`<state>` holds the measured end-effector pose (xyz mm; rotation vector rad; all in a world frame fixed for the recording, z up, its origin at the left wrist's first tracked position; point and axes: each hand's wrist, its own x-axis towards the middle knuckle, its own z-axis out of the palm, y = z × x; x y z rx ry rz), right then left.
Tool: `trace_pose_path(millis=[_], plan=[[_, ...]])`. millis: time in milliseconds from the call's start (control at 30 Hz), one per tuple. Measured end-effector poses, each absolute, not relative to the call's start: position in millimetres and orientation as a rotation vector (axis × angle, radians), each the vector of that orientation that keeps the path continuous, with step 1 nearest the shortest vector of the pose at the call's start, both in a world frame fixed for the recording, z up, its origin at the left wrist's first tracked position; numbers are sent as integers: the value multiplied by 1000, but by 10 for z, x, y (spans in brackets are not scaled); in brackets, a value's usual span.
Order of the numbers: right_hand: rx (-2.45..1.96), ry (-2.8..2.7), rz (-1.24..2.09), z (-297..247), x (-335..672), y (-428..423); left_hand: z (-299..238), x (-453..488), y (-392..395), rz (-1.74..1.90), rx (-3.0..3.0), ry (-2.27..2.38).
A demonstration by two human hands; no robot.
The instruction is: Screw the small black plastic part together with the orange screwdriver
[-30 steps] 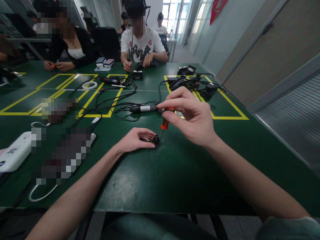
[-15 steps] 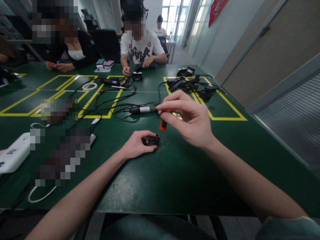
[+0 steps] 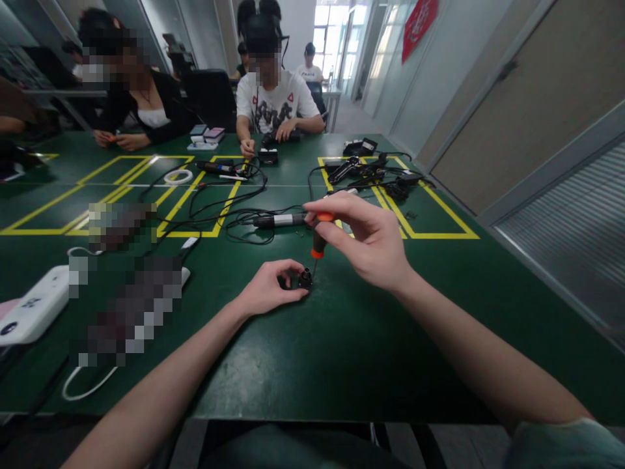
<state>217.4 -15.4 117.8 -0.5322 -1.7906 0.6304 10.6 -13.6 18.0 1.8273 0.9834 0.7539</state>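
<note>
1. While my left hand pins the part to the table, thumb and forefinger pinched narrow around it, my right hand holds the screwdriver almost upright. My right fingers are closed on its orange-and-black handle, and the tip points down at the part's right side.
2. In the head view, the only one, the part sits near the middle of the table, close in front of me, resting on the green top. I cannot tell whether the tip is seated in a screw.
3. I judge the step to be working a screw in the part. The next move calls for a firm left pinch so the part does not spin. It also calls for the shaft held in line, with light downward pressure as my fingertips roll the handle.
4. Just beyond my right hand a black-and-silver tool lies among cables.
5. Nothing can be read. The red banner far right, the print on the shirt across the table and the marks on the white device near left are all too blurred or small.
</note>
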Motion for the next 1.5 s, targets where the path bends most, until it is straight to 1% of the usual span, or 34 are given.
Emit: trace_pose_path(millis=[100,167,233,367,433,833,1033,1267,1500], plan=[[-544,-1806,770,1170,2189,-151,163,96,-130,760,1868,977],[-550,-1825,777,1170,2194,-146,160,90,-126,750,1909,969],[-546,-1853,692,1178,2193,-143,161,85,-127,755,1918,974],[-571,-1889,418,1221,2201,-146,171,83,-135,768,1888,1021],[-583,-1905,373,1244,2214,-154,181,80,-133,749,1892,1051],[-583,-1966,475,1265,2229,-134,180,-10,-9,614,1468,914],[-595,-2011,670,1264,2267,-138,213,-43,2,576,1446,865],[-619,-2021,346,1259,2229,-140,188,-32,14,589,1501,931],[-673,-2042,519,1255,2225,-205,226,-34,44,554,1447,859]])
